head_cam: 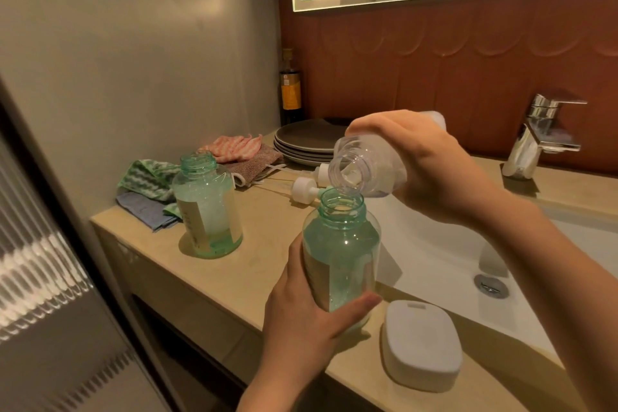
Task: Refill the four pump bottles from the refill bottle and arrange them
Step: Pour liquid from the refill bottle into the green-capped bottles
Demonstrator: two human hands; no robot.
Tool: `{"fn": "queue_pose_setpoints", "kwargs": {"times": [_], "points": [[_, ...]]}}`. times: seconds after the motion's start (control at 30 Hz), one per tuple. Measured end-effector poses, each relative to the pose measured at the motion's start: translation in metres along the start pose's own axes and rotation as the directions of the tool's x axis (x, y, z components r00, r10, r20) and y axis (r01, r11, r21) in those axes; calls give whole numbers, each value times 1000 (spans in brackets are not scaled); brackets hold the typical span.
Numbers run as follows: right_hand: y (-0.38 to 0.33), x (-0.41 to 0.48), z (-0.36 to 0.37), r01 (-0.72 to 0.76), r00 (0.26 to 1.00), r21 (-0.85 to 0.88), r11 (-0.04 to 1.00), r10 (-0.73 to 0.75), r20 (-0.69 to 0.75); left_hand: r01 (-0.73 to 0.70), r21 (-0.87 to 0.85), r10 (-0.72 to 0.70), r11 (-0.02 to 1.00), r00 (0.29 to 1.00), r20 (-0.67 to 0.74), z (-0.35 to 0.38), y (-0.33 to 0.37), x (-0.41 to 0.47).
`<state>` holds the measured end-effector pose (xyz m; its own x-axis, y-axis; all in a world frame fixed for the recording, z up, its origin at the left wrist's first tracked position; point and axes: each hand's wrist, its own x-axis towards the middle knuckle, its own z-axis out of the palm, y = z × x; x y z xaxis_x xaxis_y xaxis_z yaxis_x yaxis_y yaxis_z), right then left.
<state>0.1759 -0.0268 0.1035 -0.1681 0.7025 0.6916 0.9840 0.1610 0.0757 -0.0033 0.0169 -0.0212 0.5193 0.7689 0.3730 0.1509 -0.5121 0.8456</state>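
The left hand (311,321) is gripping a see-through green plastic bottle with no cap (341,254). Its fingers and thumb are curling round the lower part. This bottle is staying upright over the front of the beige counter (254,264), just beside the white sink bowl (434,244). The hand is hiding its bottom, so I cannot tell if it is resting on the counter.

The right hand (438,170) is holding a clear plastic refill bottle (364,170) and tipping it. Its open mouth is hanging just above the green bottle's open mouth. I cannot tell if anything is pouring out.

A second open green bottle (205,207) is standing on the counter to the left, well apart. Two white pump tops (302,189) are lying behind the held bottle, and the refill bottle is partly hiding one. Further back are a stack of dark round plates (307,142), a pile of striped cloths (147,177) and a dark glass bottle with a yellow label (291,90) in the corner. A white rounded soap box (421,351) is sitting near the left thumb. A shiny metal tap (541,134) is standing past the right hand.
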Motion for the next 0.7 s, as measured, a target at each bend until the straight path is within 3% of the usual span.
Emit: {"fn": "queue_pose_setpoints", "kwargs": {"times": [0.7], "points": [[0,0,0,33,999,-39,999,-33,10,-55,-5,55,998,997,50,-3,0,3]]}}
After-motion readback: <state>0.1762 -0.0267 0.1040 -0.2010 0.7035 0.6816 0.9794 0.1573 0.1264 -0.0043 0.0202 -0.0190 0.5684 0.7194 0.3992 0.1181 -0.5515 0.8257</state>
